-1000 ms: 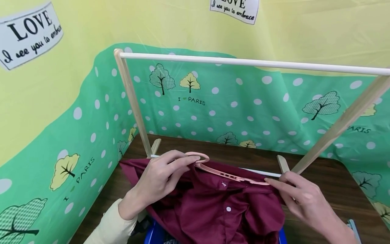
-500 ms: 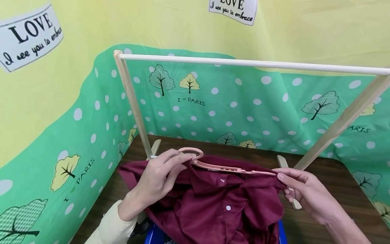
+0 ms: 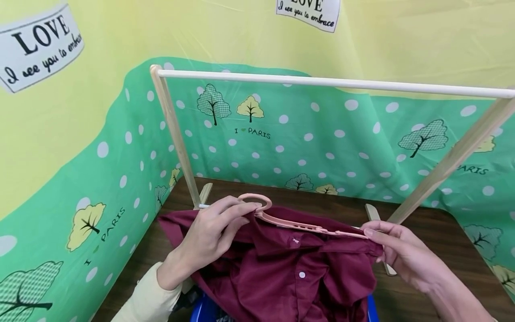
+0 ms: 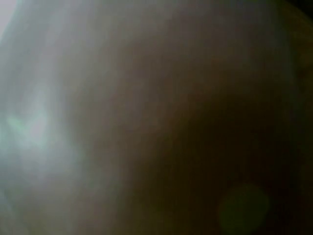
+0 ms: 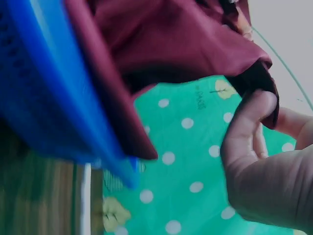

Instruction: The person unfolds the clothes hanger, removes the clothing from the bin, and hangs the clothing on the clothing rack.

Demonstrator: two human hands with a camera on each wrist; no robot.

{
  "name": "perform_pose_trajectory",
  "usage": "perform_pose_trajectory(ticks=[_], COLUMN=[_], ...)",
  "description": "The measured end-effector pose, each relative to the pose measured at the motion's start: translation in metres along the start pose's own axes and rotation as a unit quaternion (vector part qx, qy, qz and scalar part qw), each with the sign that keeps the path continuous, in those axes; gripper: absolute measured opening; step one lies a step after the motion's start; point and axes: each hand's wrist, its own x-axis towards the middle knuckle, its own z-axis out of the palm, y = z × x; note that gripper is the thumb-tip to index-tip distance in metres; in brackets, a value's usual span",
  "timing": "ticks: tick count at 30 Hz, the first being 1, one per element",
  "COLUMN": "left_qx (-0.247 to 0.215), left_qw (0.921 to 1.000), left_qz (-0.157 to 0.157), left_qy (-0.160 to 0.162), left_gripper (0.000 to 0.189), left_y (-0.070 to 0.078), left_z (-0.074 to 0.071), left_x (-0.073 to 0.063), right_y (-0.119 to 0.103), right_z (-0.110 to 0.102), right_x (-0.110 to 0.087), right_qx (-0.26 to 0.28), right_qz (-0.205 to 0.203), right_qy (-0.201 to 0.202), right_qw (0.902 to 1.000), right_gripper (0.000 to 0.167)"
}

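A maroon garment (image 3: 269, 264) with a white button hangs in folds over a blue basket (image 3: 372, 308). Along its top edge lies a pink clothes hanger (image 3: 297, 224), its hook standing out above the cloth. My left hand (image 3: 213, 232) pinches the hanger at the base of the hook. At the hanger's right end, my right hand (image 3: 396, 250) pinches the garment's edge and the arm tip between thumb and fingers. In the right wrist view the right hand (image 5: 264, 161) grips a folded corner of the cloth. The left wrist view is too dark and blurred to read.
Behind the garment stands a rack with wooden legs (image 3: 450, 165) and a white top rail (image 3: 322, 82). It rests on a dark wooden table (image 3: 161, 250). A green and yellow printed curtain (image 3: 306, 134) encloses the back and left side.
My right hand has shifted from touching the hanger's end to pinching the cloth there, with its thumb now on top. The hanger has tilted and moved slightly left. My left hand keeps its hold.
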Motion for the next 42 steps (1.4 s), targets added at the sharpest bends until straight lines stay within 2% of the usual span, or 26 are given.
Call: perform_pose_trajectory(ticks=[3, 6, 9, 11, 14, 16, 20, 21, 22, 23, 24, 28, 29, 30, 31, 32, 33, 34, 36, 37, 38, 39, 40, 41, 42], left_qx=[0.0, 0.003, 0.004, 0.005, 0.008, 0.008, -0.002, -0.006, -0.007, -0.007, -0.006, 0.018, 0.028, 0.036, 0.044, 0.052, 0.056, 0.056, 0.05, 0.049, 0.049, 0.048, 0.048, 0.05, 0.051], left_qw=[1.0, 0.9999, 0.9997, 0.9996, 0.9993, 0.9987, 0.9952, 0.9941, 0.9933, 0.9927, 0.9926, 0.9957, 0.9961, 0.9962, 0.9961, 0.9957, 0.9955, 0.9955, 0.9958, 0.9959, 0.996, 0.9962, 0.9964, 0.9966, 0.9967], left_qz=[-0.003, -0.008, -0.011, -0.014, -0.026, -0.043, -0.09, -0.099, -0.106, -0.111, -0.112, -0.071, -0.057, -0.046, -0.037, -0.034, -0.036, -0.04, -0.048, -0.051, -0.054, -0.055, -0.054, -0.052, -0.05], left_qy=[-0.005, -0.01, -0.019, -0.024, -0.024, -0.025, -0.04, -0.044, -0.046, -0.047, -0.048, -0.057, -0.061, -0.065, -0.067, -0.068, -0.068, -0.066, -0.059, -0.055, -0.052, -0.048, -0.045, -0.041, -0.038], left_gripper=[0.029, 0.03, 0.03, 0.029, 0.028, 0.031, 0.04, 0.041, 0.041, 0.041, 0.041, 0.035, 0.034, 0.033, 0.032, 0.032, 0.033, 0.033, 0.035, 0.035, 0.035, 0.035, 0.035, 0.034, 0.034], left_y=[0.0, 0.001, 0.002, 0.003, 0.004, 0.005, 0.008, 0.009, 0.01, 0.01, 0.01, 0.013, 0.014, 0.015, 0.015, 0.016, 0.016, 0.015, 0.013, 0.012, 0.012, 0.012, 0.012, 0.012, 0.013], left_z=[0.0, 0.0, 0.0, 0.0, 0.001, 0.003, 0.005, 0.006, 0.007, 0.007, 0.009, 0.015, 0.017, 0.018, 0.02, 0.021, 0.022, 0.022, 0.022, 0.022, 0.022, 0.022, 0.022, 0.022, 0.022], left_x=[0.0, 0.0, 0.0, 0.0, 0.0, -0.001, -0.001, -0.001, -0.001, -0.001, -0.002, -0.002, -0.002, -0.001, -0.001, -0.001, -0.001, -0.001, -0.002, -0.002, -0.002, -0.002, -0.002, -0.002, -0.002], right_y=[-0.001, -0.004, -0.008, -0.011, -0.013, -0.013, -0.011, -0.01, -0.009, -0.007, -0.006, -0.002, -0.002, -0.001, -0.001, -0.001, -0.002, -0.003, -0.005, -0.006, -0.007, -0.008, -0.009, -0.009, -0.008], right_z=[0.005, 0.012, 0.02, 0.027, 0.038, 0.044, 0.049, 0.049, 0.048, 0.048, 0.047, 0.05, 0.052, 0.053, 0.054, 0.054, 0.054, 0.054, 0.052, 0.052, 0.053, 0.054, 0.055, 0.057, 0.058], right_x=[0.001, -0.001, -0.002, -0.002, -0.002, -0.002, -0.001, -0.001, -0.001, -0.001, 0.001, 0.009, 0.012, 0.014, 0.016, 0.016, 0.016, 0.014, 0.01, 0.009, 0.007, 0.007, 0.006, 0.006, 0.007], right_qx=[-0.057, -0.141, -0.233, -0.309, -0.402, -0.449, -0.495, -0.506, -0.519, -0.538, -0.561, -0.638, -0.651, -0.658, -0.659, -0.654, -0.644, -0.628, -0.581, -0.555, -0.533, -0.515, -0.504, -0.497, -0.494], right_qz=[-0.018, -0.02, -0.016, -0.032, -0.084, -0.131, -0.221, -0.242, -0.263, -0.285, -0.312, -0.413, -0.431, -0.442, -0.444, -0.44, -0.433, -0.422, -0.399, -0.392, -0.386, -0.383, -0.377, -0.376, -0.377], right_qy=[0.062, 0.125, 0.183, 0.216, 0.253, 0.281, 0.325, 0.331, 0.333, 0.332, 0.33, 0.304, 0.294, 0.286, 0.279, 0.278, 0.281, 0.289, 0.315, 0.326, 0.335, 0.34, 0.344, 0.347, 0.35], right_qw=[0.9962, 0.9819, 0.9551, 0.9259, 0.8758, 0.838, 0.7749, 0.7591, 0.7417, 0.7204, 0.6929, 0.5747, 0.5515, 0.5381, 0.5394, 0.5488, 0.5646, 0.5869, 0.6355, 0.6575, 0.6747, 0.6873, 0.6965, 0.7009, 0.701], right_gripper=[0.039, 0.03, 0.019, 0.012, 0.006, 0.011, 0.023, 0.023, 0.014, 0.007, 0.013, 0.054, 0.054, 0.054, 0.053, 0.053, 0.053, 0.053, 0.038, 0.028, 0.018, 0.009, 0.007, 0.014, 0.014])
